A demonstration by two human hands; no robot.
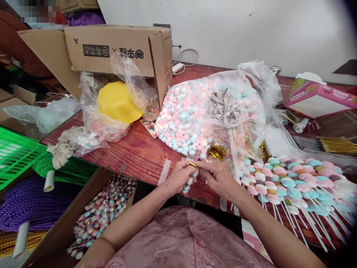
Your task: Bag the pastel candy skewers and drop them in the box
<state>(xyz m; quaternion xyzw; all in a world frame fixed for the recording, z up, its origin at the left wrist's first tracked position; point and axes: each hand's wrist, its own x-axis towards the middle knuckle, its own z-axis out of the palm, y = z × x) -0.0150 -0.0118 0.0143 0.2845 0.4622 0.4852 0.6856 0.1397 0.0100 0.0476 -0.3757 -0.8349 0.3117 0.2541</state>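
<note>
Both hands meet low over the front edge of the red-brown table. My left hand (180,178) is closed, pinching the gathered neck of a small clear candy bag (186,186) that hangs below its fingers. A short gold twist tie (192,164) lies across the top, between the two hands. Fingers of my right hand (221,179) are closed at the tie's right end. Just behind the hands is a bundle of gold twist ties (216,152), beside a large clear bag of pink, blue and white candies (181,115).
Candy skewers (295,182) on white sticks lie at the right. A cardboard box (119,48) and a yellow bowl (118,102) in plastic stand at the back left. A floor carton holds finished-looking candy sticks (103,212). A green basket (19,156) is at far left.
</note>
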